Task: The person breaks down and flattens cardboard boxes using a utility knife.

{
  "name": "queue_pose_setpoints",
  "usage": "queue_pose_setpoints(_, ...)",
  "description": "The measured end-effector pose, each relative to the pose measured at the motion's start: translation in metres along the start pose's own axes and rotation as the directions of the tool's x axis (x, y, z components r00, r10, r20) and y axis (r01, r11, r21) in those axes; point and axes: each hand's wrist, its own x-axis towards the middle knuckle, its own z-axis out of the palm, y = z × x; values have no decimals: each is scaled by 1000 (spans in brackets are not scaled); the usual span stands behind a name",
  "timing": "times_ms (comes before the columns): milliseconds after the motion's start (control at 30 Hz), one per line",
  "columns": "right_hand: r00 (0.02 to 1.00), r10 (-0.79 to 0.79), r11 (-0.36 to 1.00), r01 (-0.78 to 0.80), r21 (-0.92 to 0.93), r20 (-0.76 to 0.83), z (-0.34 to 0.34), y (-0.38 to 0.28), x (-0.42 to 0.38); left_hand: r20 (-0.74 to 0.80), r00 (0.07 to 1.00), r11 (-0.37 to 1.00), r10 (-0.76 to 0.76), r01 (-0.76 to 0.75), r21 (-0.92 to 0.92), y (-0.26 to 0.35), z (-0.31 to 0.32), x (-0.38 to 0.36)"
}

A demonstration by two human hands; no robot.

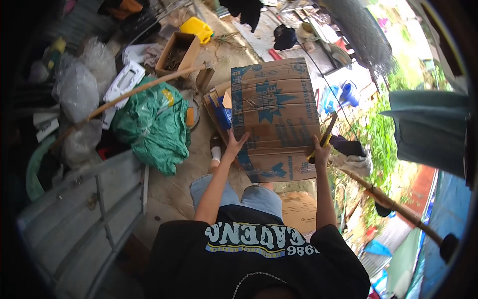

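Note:
A large brown cardboard box with blue print is held up in front of my body. My left hand grips its left edge, the thumb spread over the front face. At the right edge, my right hand holds a yellow-handled tool with a long dark blade pointing up, and the same hand presses against the box. Behind the box's left side is another open carton with a blue item inside. A flattened cardboard piece lies on the ground below.
On the left are a green plastic sack, a long wooden stick, clear plastic bags and a metal panel. A small open box and yellow jug stand beyond. A pole crosses the right side.

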Motion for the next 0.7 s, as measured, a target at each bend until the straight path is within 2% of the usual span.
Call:
queue_pose_setpoints(33, 1000, -10, 998, 10, 59, 6, -2, 6, 8, 27, 999, 999, -39, 38, 31, 0, 12, -4)
queue_pose_setpoints(67, 999, -14, 999, 13, 39, 36, -5, 11, 17, 2, 998, 998, -56, 56, 12, -3, 19, -5)
queue_pose_setpoints(133, 998, -50, 982, 44, 184, 30, -19, 19, 39, 159, 983, 954, 93, -42, -297, -7, 38, -14)
queue_pose_setpoints(167, 992, 37, 994, -49, 100, 118, -34, 27, 54, 149, 988, 915, 49, 16, -404, 4, 44, -22)
queue_pose_setpoints(200, 990, 46, 994, -59, 97, 132, -43, 31, 58, 137, 990, 916, 38, 20, -401, 17, 47, -36)
queue_pose_setpoints(267, 977, 32, 995, -52, 88, 212, -45, 20, 81, 152, 987, 765, 53, 58, -642, 49, 57, -39)
queue_pose_setpoints(300, 972, -15, 993, -13, 117, 233, -45, 18, 90, 231, 973, 728, 25, 140, -671, 51, 55, -40)
queue_pose_setpoints(333, 969, -26, 992, -5, 125, 247, -42, 22, 97, 215, 976, 728, 34, 123, -674, 48, 56, -47)
queue_pose_setpoints(400, 956, 40, 980, -94, 176, 290, -25, 32, 116, 137, 973, 941, 186, -137, -310, 38, 57, -55)
queue_pose_setpoints(433, 952, 22, 981, -80, 175, 307, -10, 40, 120, 124, 972, 941, 199, -154, -301, 23, 59, -53)
queue_pose_setpoints(500, 938, 12, 983, -75, 168, 348, 27, 72, 138, -71, 985, 942, 157, -171, -288, -17, 59, -36)
queue_pose_setpoints(533, 925, 19, 984, -84, 156, 380, 48, 94, 148, -70, 986, 947, 148, -162, -278, -35, 55, -18)
queue_pose_setpoints(600, 927, 10, 974, -95, 206, 376, 94, 116, 163, -48, 991, 907, 124, -133, -399, -71, 42, 25)
queue_pose_setpoints(700, 897, 92, 987, -139, 77, 431, 157, 178, 191, -53, 998, 911, 46, -64, -407, -140, 29, 90)
